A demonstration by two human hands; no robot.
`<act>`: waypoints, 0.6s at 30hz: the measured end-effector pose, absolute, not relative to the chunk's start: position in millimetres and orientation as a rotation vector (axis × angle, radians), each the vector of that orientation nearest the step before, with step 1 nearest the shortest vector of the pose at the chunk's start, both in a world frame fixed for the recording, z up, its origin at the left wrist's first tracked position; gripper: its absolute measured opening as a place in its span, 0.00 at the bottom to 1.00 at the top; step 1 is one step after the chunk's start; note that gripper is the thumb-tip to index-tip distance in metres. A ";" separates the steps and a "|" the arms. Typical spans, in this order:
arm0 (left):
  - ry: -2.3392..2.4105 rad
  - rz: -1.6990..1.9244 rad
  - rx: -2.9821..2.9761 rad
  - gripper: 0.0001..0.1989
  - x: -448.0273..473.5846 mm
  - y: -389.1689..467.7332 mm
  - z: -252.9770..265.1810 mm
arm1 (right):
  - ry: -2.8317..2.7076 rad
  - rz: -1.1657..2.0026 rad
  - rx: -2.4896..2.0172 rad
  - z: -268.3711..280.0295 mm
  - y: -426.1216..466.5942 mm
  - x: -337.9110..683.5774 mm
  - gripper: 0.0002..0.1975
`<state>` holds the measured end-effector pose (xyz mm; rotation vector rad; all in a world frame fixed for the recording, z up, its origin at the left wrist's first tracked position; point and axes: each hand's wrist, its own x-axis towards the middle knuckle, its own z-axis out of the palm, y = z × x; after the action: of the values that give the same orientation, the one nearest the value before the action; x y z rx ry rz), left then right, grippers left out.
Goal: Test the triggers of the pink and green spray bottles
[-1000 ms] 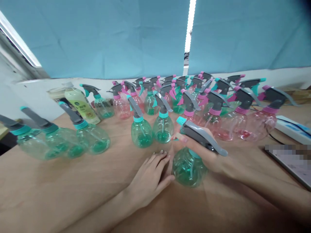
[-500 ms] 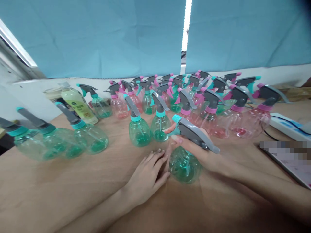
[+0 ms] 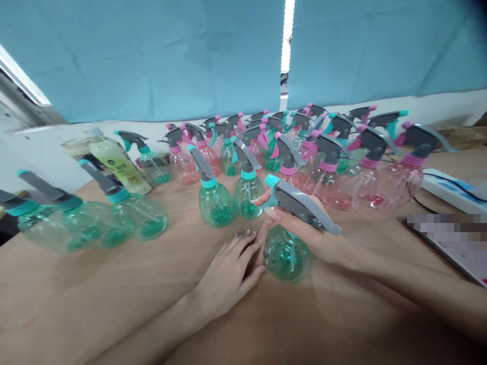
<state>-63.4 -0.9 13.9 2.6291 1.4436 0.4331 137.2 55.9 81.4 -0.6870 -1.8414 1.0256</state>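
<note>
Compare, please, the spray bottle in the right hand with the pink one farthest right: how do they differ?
The green bottle is held by the right hand; the pink bottle stands untouched. The green bottle has a teal nozzle, the pink bottle a pink nozzle. Both have grey spray heads.

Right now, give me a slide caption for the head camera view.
Right hand grips a green spray bottle, left hand rests on the table, pink spray bottles stand beyond.

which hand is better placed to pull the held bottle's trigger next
Likely the right hand: it grips that green bottle near the trigger, while the left hand rests on the table.
</note>
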 end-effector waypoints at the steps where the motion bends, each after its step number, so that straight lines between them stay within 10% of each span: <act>1: 1.447 0.425 2.633 0.19 -63.5 -0.7 13.9 | -1.842 1.032 -0.679 81.3 56.5 136.9 0.07; 18: 1.458 0.414 2.656 0.20 -63.0 -0.6 14.6 | -1.871 0.814 -0.591 81.1 59.8 138.1 0.10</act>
<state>-63.0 -0.6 14.6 2.6560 1.4577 0.4142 138.1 59.8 81.1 -0.5910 -1.8713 0.8139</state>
